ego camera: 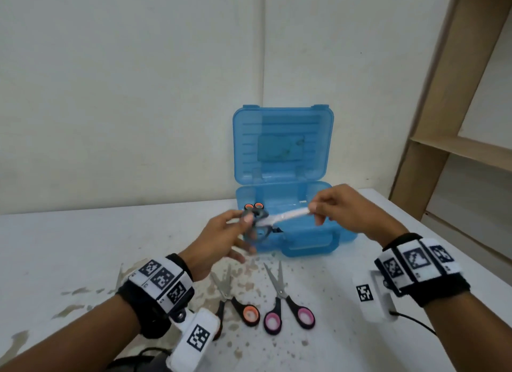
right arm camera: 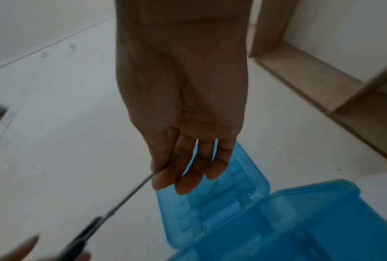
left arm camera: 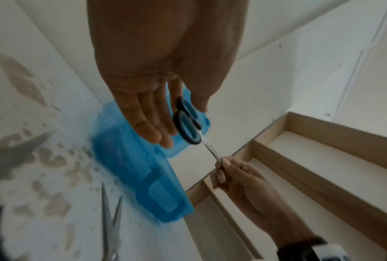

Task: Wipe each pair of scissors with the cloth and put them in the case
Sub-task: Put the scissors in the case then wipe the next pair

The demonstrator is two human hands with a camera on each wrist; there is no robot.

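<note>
Light is soft, even and rather dim, with faint shadows on the table [ego camera: 83, 247]. Both wrist views are blurred and noisy, and straight shelf [left arm camera: 321, 159] edges bend near the frame edges.

Translucent blue plastic case [ego camera: 282, 149] is gleaming glossy; the held scissors [left arm camera: 189, 123] are showing bare metal blades and black plastic loops. The white table [ego camera: 83, 247] is looking matt, blotched with brownish worn patches. Pale wood shelving [ego camera: 454, 147] is looking matt.
</note>
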